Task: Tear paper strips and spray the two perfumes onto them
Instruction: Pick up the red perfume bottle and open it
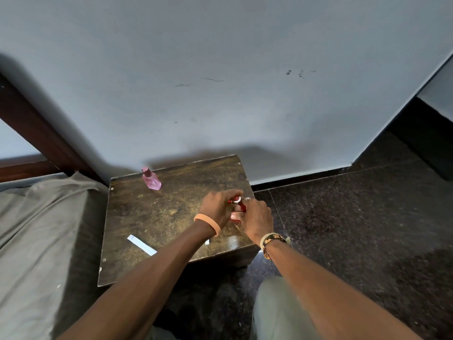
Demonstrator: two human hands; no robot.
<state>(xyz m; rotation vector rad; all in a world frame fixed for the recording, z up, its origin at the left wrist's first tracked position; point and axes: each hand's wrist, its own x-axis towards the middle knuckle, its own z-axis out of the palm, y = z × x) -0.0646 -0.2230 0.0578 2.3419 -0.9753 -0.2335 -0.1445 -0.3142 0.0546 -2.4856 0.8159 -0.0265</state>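
Both hands meet at the right edge of the small wooden table (159, 217), and between them sits the red perfume bottle (242, 206). The left hand (215, 207) curls its fingers over the top end, where a silvery collar shows. The right hand (257, 217) wraps the body from the other side. Fingers hide most of the bottle, so I cannot tell whether the cap is on or off. It looks like cap work ahead of a spray.

The pink perfume bottle (151, 179) stands capped at the far left corner, well apart from the action. One torn paper strip (142, 245) lies flat by the near edge, toward the left corner. A small paper scrap (207, 242) peeks out just beside the left forearm.

To do this well, grip the body firmly with the right hand and draw the cap straight along the bottle's axis, not sideways. Keep the bottle over the table rather than past its edge. Then aim the nozzle at a strip, away from the face, and give one short press from near the paper.
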